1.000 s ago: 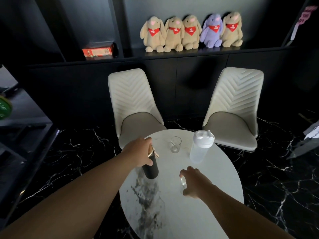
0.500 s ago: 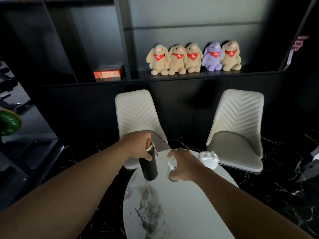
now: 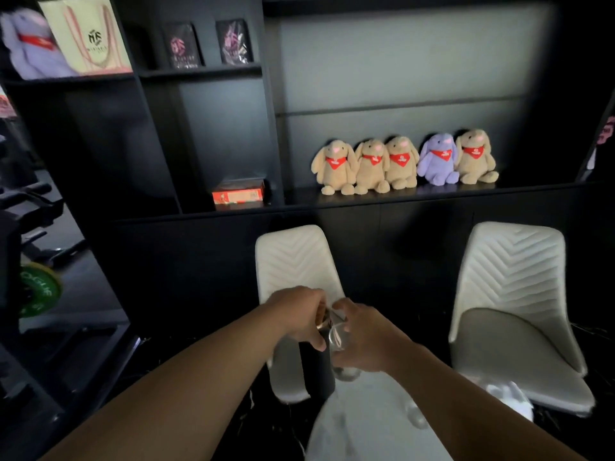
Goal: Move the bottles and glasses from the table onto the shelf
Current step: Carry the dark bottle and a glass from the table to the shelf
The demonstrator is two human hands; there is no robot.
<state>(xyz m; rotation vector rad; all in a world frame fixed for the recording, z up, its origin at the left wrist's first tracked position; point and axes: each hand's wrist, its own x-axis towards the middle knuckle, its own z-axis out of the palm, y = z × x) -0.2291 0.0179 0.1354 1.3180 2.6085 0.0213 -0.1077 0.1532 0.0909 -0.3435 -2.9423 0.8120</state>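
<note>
My left hand point(image 3: 299, 316) grips the top of a black bottle point(image 3: 316, 371) with a gold collar, held up in front of the left chair. Right beside it, my right hand point(image 3: 362, 341) holds a clear glass point(image 3: 336, 337), the two hands almost touching. Below them lies the white round table point(image 3: 366, 434), blurred. On it a second clear glass point(image 3: 416, 417) shows faintly, and the white-capped bottle point(image 3: 509, 397) stands at the table's right edge. The black shelf point(image 3: 399, 194) runs along the wall ahead.
Several plush rabbits point(image 3: 402, 164) sit in a row on the shelf, and a red box point(image 3: 238, 194) lies in the bay to their left. Two cream chairs point(image 3: 512, 311) stand between table and shelf. Gym gear with a green weight plate point(image 3: 36, 291) is at left.
Both hands have lifted off the table and come together, carrying the black bottle and the glass up. My view has tilted upward toward the shelf.
</note>
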